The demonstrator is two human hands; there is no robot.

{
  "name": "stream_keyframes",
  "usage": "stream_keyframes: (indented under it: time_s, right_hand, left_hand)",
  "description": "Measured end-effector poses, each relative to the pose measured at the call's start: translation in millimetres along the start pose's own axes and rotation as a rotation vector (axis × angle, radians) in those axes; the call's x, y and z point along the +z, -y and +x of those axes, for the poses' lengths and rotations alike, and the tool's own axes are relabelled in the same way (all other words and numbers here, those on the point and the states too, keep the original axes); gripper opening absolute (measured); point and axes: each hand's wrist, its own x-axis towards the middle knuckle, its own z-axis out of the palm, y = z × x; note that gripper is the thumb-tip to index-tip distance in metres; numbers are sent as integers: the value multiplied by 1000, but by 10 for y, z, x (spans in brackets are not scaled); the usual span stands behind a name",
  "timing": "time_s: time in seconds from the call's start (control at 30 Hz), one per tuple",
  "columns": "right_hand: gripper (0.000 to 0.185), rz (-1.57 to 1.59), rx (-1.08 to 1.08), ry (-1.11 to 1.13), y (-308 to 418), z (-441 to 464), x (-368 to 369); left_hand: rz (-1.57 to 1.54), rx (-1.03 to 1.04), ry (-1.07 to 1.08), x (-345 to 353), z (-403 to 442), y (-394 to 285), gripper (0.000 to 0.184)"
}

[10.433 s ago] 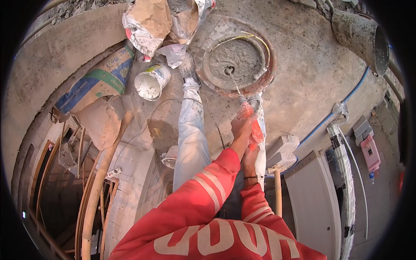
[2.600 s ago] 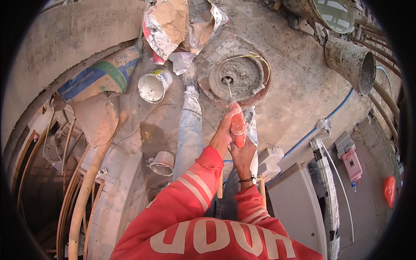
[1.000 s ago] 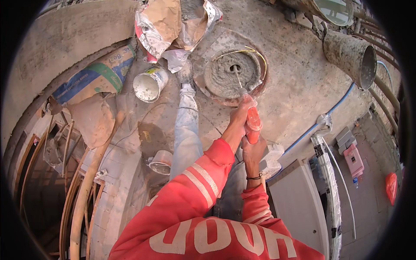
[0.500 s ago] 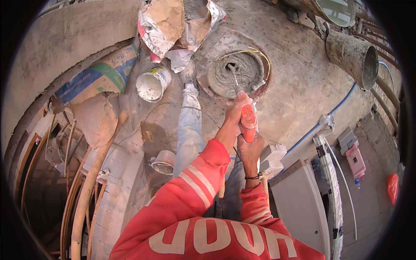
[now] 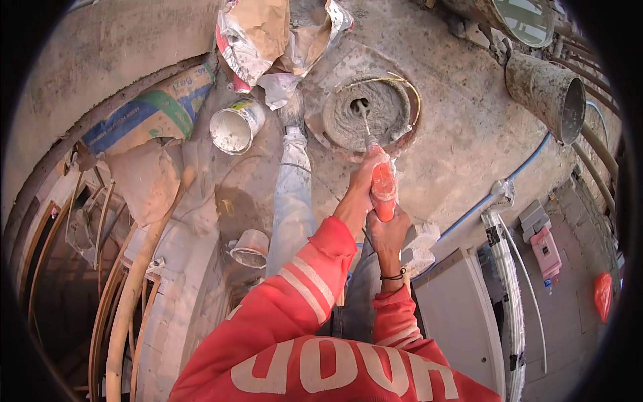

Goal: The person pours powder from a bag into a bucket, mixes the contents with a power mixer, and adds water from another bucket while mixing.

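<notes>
Both hands are on a red power drill (image 5: 384, 186) that points away from me. My left hand (image 5: 362, 175) wraps around its front near the chuck, and my right hand (image 5: 389, 230) is closed on the rear end, its fingers partly hidden. From the drill a mixing shaft (image 5: 366, 124) runs down into wet grey mortar (image 5: 345, 119). A round bucket (image 5: 406, 127) with a yellowish handle at its far rim holds this mortar. The shaft's lower end is sunk in a dark hollow in the mix, so its paddle is out of sight.
Torn paper bags (image 5: 258, 40) lie beyond my foot, with a white bucket (image 5: 237, 126) beside it. A smaller pail (image 5: 250, 249) stands nearer. At left are a cement bag (image 5: 151, 110) and a wooden pole (image 5: 137, 295). A blue hose (image 5: 469, 213) and a crusted bucket (image 5: 542, 94) lie right.
The shaft's entry point and hollow in the mortar have shifted slightly. Both hands keep their hold on the drill, and the whole view has moved a little.
</notes>
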Motion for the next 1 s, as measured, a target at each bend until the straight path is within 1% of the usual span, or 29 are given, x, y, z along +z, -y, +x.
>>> stream_keyframes:
  time_s: [0.1, 0.17, 0.3, 0.47, 0.57, 0.67, 0.8, 0.87, 1.0]
  right_hand:
    - [28, -37, 38, 40, -35, -1, -32]
    - [27, -39, 25, 30, -71, 17, -26]
    - [26, -42, -22, 25, -83, -16, -51]
    - [24, -2, 4, 16, -150, -38, -24]
    - [24, -16, 14, 22, -114, -69, -46]
    - [26, -55, 13, 44, -186, -84, -61]
    - [29, -97, -7, 49, -222, -98, -68]
    - [26, -99, -7, 21, -183, -128, -60]
    - [27, -84, 9, 11, -98, -173, -25]
  left_hand:
    - [-30, -22, 71, -106, 47, 57, 29]
    - [-27, -35, 88, -71, 11, 32, 27]
    - [-50, -28, 22, -79, -7, 117, 27]
    - [-84, -51, 50, -142, 45, 163, 27]
    - [-142, -39, 2, -149, 68, 218, 30]
    - [-96, -55, 37, -193, 39, 222, 23]
    - [-95, -89, 42, -237, 54, 245, 23]
    - [-91, -100, 41, -265, 60, 257, 24]
    - [-71, -68, -27, -268, 60, 256, 26]
